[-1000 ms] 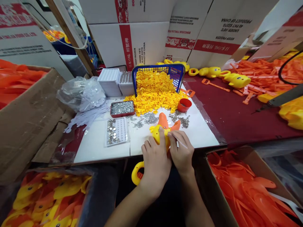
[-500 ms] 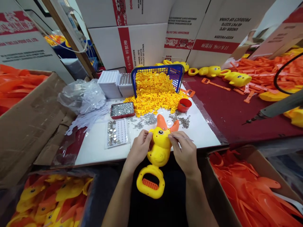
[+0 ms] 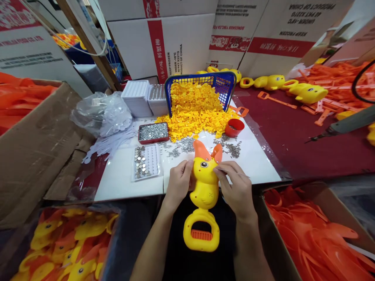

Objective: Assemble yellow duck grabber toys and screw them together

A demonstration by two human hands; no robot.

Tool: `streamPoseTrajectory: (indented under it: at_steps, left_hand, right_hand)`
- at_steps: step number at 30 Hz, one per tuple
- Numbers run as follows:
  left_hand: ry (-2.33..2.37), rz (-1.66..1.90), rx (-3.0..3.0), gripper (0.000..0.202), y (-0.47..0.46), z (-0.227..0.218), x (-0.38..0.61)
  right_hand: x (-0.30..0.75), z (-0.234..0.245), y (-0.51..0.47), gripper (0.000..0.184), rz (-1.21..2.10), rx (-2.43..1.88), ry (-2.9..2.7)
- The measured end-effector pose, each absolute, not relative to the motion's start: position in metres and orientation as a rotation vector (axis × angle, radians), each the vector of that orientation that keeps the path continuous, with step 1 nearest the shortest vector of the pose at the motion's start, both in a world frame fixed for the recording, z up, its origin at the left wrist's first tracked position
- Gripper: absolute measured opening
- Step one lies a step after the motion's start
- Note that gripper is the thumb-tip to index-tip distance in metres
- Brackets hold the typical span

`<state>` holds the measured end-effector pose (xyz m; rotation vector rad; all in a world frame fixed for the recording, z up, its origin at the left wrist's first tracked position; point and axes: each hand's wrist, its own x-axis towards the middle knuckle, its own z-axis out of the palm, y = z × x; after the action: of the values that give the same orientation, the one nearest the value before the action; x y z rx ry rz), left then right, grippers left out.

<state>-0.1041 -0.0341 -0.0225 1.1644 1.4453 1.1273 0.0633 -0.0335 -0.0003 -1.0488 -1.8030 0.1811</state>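
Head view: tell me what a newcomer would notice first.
The yellow duck toy between the left hand and right hand, just below centre, catches the eye first. Behind it, yellow pieces lie heaped in and before a blue basket. Orange parts crowd the lower right.

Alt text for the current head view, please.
A person's left hand steadies a yellow duck toy by its head while the right hand pinches a thin pale strip at the head's other side. Behind, on a white tabletop, small yellow parts spill from a blue basket near loose metal bits and a red cup.
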Motion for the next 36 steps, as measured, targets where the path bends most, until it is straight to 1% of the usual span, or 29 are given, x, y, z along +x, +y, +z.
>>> streamPoseTrajectory:
  at_steps: [4,7,10,16,19,23,24,26,27,28,30,33,34,36]
  left_hand:
    - [1.446,1.135,1.176,0.048,-0.035,-0.024,-0.103]
    - [1.445,1.139,1.186,0.048,-0.035,-0.024,-0.104]
    - [1.448,1.141,1.191,0.048,-0.035,-0.024,-0.104]
    - [1.441,1.118,1.211,0.047,-0.037,-0.023,-0.107]
    - [1.405,1.087,1.227,0.048,-0.035,-0.021,-0.111]
    - [1.357,1.089,1.218,0.036,-0.027,-0.01,-0.113]
    - [1.342,1.101,1.208,0.043,-0.025,-0.007,-0.112]
    - [1.306,1.112,1.207,0.072,-0.023,-0.003,-0.107]
    - [1.292,1.117,1.21,0.082,-0.022,-0.002,-0.104]
    - [1.281,1.127,1.209,0.088,-0.022,-0.003,-0.102]
    - [1.281,1.202,1.176,0.093,-0.026,-0.008,-0.1]
    - [1.331,1.446,1.087,0.097,-0.036,-0.016,-0.106]
    - [1.377,1.551,1.056,0.095,-0.04,-0.016,-0.11]
    - [1.479,1.79,0.978,0.084,-0.05,-0.009,-0.119]
  right_hand:
    - [0.065,0.0,-0.032,0.013,0.186,-1.045,-1.811]
    - [0.069,-0.001,-0.031,0.007,0.299,-1.055,-1.769]
    - [0.071,-0.002,-0.032,0.007,0.395,-1.061,-1.724]
    - [0.068,-0.003,-0.032,0.012,0.272,-1.032,-1.758]
    - [0.069,-0.006,-0.03,0.011,0.294,-1.043,-1.722]
    - [0.074,-0.012,-0.028,0.008,0.468,-1.02,-1.672]
    - [0.075,-0.014,-0.027,0.008,0.514,-0.99,-1.661]
    - [0.074,-0.016,-0.027,0.007,0.582,-0.928,-1.643]
    - [0.073,-0.017,-0.027,0.006,0.61,-0.912,-1.634]
    - [0.072,-0.018,-0.027,0.005,0.644,-0.901,-1.628]
    - [0.069,-0.019,-0.028,0.009,0.733,-0.877,-1.594]
    - [0.067,-0.023,-0.029,0.022,0.935,-0.874,-1.444]
    - [0.067,-0.023,-0.03,0.026,1.039,-0.884,-1.388]
    - [0.065,-0.024,-0.032,0.034,1.297,-0.892,-1.29]
